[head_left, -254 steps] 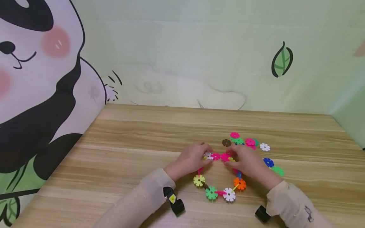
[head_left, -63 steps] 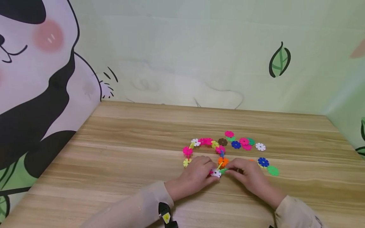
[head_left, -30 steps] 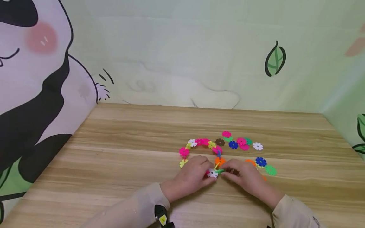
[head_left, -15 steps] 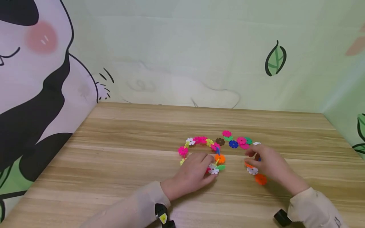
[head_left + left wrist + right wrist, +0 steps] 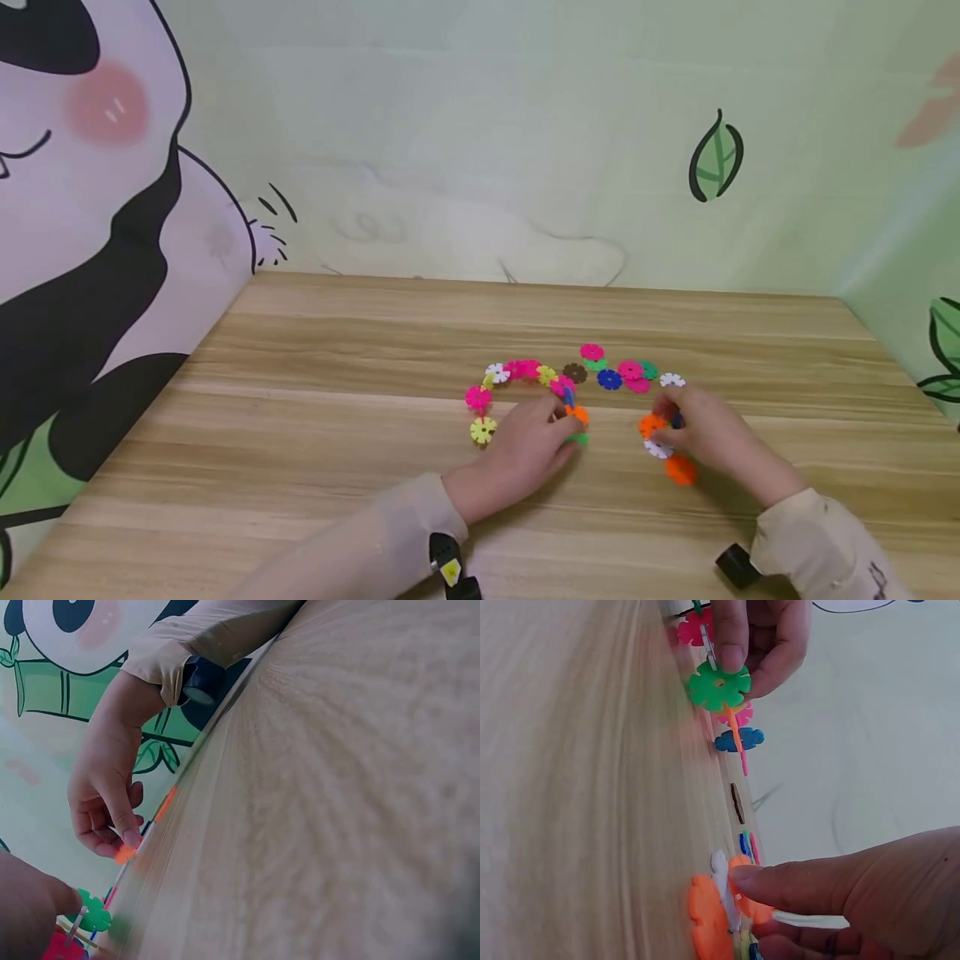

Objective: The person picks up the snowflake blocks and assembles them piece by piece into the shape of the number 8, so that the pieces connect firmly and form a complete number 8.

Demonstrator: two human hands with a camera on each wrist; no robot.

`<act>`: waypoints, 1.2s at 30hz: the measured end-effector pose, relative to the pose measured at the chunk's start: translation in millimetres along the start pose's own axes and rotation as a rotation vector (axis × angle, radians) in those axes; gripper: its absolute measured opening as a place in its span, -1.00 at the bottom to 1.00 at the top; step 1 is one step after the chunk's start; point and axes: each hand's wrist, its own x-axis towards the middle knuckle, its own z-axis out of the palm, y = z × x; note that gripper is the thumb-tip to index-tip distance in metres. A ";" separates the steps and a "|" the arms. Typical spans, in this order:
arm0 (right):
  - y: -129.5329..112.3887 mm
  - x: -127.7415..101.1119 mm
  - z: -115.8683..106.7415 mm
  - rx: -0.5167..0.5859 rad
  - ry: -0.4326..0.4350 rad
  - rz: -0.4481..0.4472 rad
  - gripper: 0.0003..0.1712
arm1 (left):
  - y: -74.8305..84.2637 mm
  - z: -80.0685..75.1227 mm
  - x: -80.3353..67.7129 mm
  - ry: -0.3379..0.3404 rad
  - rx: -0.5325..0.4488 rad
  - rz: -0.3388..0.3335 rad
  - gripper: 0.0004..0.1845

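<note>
Left hand (image 5: pixel 521 450) — grip pinching disc chain (image 5: pixel 528 369) at green disc (image 5: pixel 717 691) | right hand (image 5: pixel 708 427) — grip pinching orange disc (image 5: pixel 649 427)

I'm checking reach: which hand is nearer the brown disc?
Left. The left hand is in front and slightly left of the brown disc; the right hand is farther off, front-right.

Right hand (image 5: pixel 877 879) pinches an orange disc (image 5: pixel 759 910)

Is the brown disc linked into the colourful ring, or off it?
Off: the right wrist view shows a small gap between the brown disc and the ring.
</note>
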 end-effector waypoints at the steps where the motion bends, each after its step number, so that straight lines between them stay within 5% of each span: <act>1: 0.3 0.0 0.6 0.016 0.002 -0.003 -0.72 | 0.5 0.4 0.4 -0.007 0.003 -0.014 -0.85; 6: -2.3 0.1 2.5 0.151 0.030 -0.007 -0.84 | 2.2 -0.3 -0.1 -0.055 -0.031 -0.068 -0.84; 12: -17.8 0.5 16.2 0.558 -0.068 -0.021 -0.82 | 1.2 -0.4 -4.3 -0.075 -0.096 -0.080 -0.83; 15: -24.2 0.8 24.9 0.665 -0.117 -0.021 -0.80 | 0.9 -0.3 -5.0 -0.068 -0.108 -0.073 -0.84; 36: -35.7 1.0 41.9 0.762 -0.091 0.120 -0.74 | 0.9 1.1 -5.4 -0.061 -0.114 -0.090 -0.89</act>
